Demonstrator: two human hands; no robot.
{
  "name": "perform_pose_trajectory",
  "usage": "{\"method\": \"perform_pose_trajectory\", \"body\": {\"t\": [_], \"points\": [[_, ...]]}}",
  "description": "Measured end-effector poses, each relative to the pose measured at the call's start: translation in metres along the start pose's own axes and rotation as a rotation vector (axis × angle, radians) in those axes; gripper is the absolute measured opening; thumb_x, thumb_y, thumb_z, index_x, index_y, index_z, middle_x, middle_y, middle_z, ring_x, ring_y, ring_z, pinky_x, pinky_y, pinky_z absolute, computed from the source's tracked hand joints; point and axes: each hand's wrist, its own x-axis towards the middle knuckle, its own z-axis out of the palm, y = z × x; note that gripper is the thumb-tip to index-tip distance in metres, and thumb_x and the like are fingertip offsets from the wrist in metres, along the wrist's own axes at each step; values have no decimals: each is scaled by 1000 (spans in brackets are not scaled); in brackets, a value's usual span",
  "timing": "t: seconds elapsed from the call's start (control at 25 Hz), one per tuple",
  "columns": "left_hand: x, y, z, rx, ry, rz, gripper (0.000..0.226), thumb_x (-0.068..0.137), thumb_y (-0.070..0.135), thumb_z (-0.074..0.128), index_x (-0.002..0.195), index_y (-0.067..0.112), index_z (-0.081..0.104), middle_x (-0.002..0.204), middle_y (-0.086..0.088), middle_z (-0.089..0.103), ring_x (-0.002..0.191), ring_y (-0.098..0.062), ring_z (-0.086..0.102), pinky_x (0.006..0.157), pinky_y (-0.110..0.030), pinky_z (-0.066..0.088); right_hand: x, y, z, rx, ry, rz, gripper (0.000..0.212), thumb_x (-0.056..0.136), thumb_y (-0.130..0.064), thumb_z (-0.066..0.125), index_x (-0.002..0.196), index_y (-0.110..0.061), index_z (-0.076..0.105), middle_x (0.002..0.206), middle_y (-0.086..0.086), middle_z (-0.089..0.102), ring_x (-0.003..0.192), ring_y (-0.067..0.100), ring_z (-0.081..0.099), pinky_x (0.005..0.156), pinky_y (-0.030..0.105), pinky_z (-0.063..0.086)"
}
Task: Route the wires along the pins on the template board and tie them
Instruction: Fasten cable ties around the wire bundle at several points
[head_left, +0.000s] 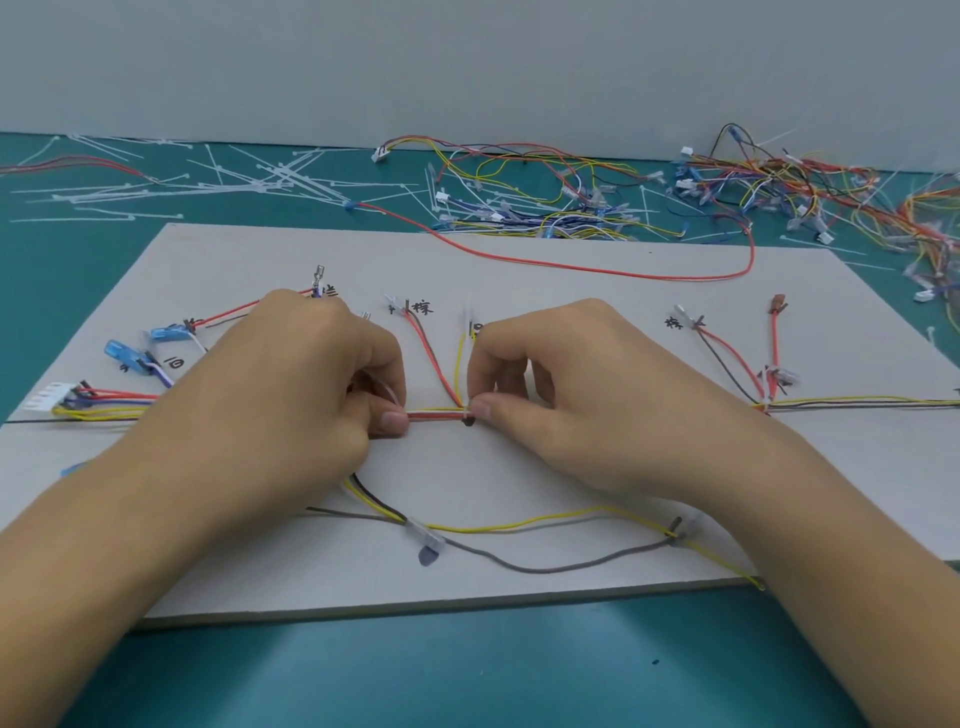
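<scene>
Together, palms down, the left hand (306, 379) and right hand (566, 395) each pinch the wire bundle (436, 414) on the template board (571, 270); one handwritten label (422, 307) reads "棕"

Matt grey template board (519, 270), plastic-sheathed wires (436, 414)

Bundled coloured wires (436, 414) lie flat along the grey template board (519, 467).

The board (519, 467) lies on the bench (467, 675); wires (436, 414) run across it, loose ties (280, 179) behind on the left, a wire heap (779, 182) behind on the right
</scene>
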Motion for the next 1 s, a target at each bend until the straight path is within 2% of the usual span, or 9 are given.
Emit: {"method": "perform_pose_trajectory", "body": {"t": [0.08,0.24,0.4,0.52,0.6,0.68,0.76,0.88,1.0], "points": [[1,0,1,-2,14,11,27,68,0,89,65,23,76,62,13,66,65,3,58,60,-17,43,1,0,0,1,4,1,5,92,-27,70,87,-28,70,75,-8,66,65,-4,52,56,19,38],[8,6,6,-25,57,23,21,74,2,86,71,21,77,69,3,66,72,-15,58,68,-35,50,3,4,-5,-24,40,29,6,88,-23,73,82,-25,73,72,-8,70,64,-5,55,58,10,38],[19,17,13,-34,83,52,17,80,4,82,75,19,78,70,7,67,78,-14,53,74,-40,51,2,13,-16,-74,41,65,10,87,-18,72,79,-24,73,72,-9,70,65,-8,55,58,6,36],[22,17,13,-25,92,54,11,81,14,84,81,23,77,77,12,67,84,-16,56,80,-40,51,0,16,-21,-59,46,72,11,85,-15,72,77,-24,73,71,-11,70,66,-12,56,59,3,36],[16,20,10,-17,150,107,16,80,22,85,87,30,73,89,14,66,91,-16,56,88,-38,42,0,18,-22,-19,70,77,12,84,-15,72,77,-24,74,68,-12,71,63,-10,58,58,3,37],[7,29,6,26,293,193,17,81,29,80,92,37,71,107,16,64,104,-19,54,91,-37,27,1,20,-22,16,94,80,12,85,-16,72,76,-24,73,65,-12,69,61,-5,59,55,5,37],[-3,36,3,13,343,279,13,81,33,77,91,37,70,112,17,63,107,-18,56,91,-37,25,2,21,-24,61,125,82,12,86,-17,71,75,-23,72,63,-13,68,59,-1,59,54,8,36],[-12,33,4,-111,54,407,6,83,40,72,81,35,69,87,17,64,84,-5,60,80,-40,45,1,25,-27,115,184,89,12,87,-18,71,75,-21,71,61,-10,66,57,6,58,55,17,39],[-14,25,5,-86,-214,388,18,81,56,59,86,40,65,87,21,59,83,1,57,75,-39,49,1,26,-31,120,199,91,12,87,-21,71,74,-22,71,62,-8,67,56,8,58,55,24,43]]}}
